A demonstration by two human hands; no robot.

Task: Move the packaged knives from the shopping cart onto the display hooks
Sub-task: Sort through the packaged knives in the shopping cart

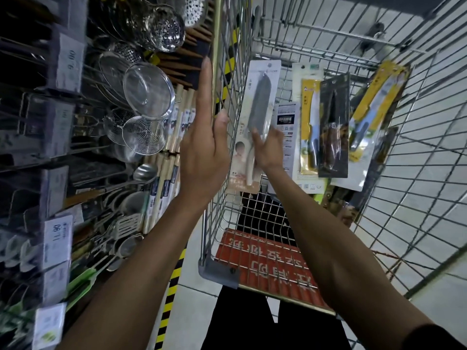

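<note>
The right hand (269,147) clasps one packaged knife (257,114) in its grip, the left hand (202,147) is flat and empty, and several other packs (333,125) lie waiting in the shopping cart (417,152).

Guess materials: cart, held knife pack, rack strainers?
Cart: bare metal wire, shiny, probably plated steel. Knife pack: printed card, glossy, maybe a clear plastic front; grey blade looks like matte metal. Strainers: shiny fine metal mesh, likely stainless.
</note>
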